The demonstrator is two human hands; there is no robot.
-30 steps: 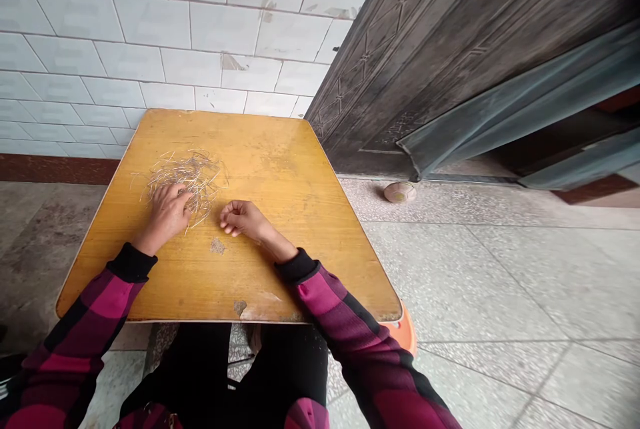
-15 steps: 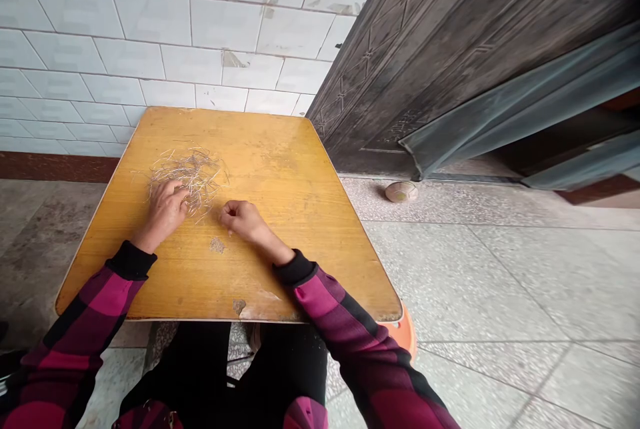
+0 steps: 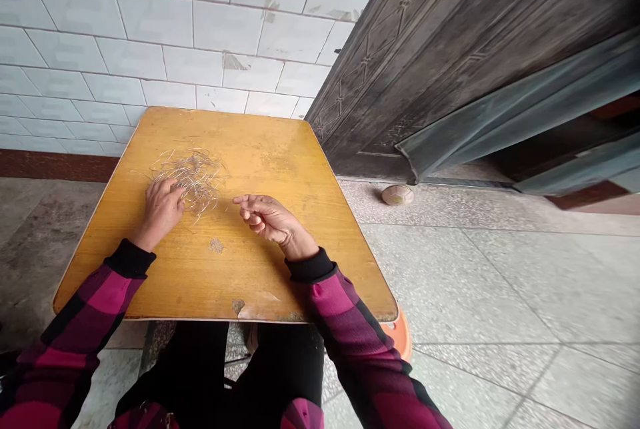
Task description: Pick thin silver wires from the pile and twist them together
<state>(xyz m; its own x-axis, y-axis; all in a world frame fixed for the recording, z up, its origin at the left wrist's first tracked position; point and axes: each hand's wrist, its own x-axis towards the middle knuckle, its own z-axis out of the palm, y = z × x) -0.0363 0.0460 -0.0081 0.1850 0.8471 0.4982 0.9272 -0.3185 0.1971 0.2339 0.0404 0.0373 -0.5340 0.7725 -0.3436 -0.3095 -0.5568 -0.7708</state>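
A loose tangle of thin, shiny wires [image 3: 200, 175] lies on the left half of a yellow wooden table [image 3: 290, 169]. My left hand [image 3: 163, 212] is at the tangle's near left edge, its fingers curled down and closed on some of the wires; the fingertips are partly hidden. To the right of the pile, apart from it, my right hand [image 3: 270, 219] is just over the tabletop, palm partly turned up. Its thumb and index finger are pinched together, pointing left, and the other fingers are curled. Whatever is in that pinch is too small to make out.
A white tiled wall [image 3: 227, 22] stands behind the table. To the right are a dark carved door [image 3: 400, 82], a grey-green curtain [image 3: 465, 129] and a roundish stone-like object [image 3: 397, 195] on the floor. An orange stool [image 3: 400, 335] shows under the table's near right corner.
My right hand has moved right, away from the pile, and turned its palm upward. My left hand has shifted slightly left, with its fingers more drawn together.
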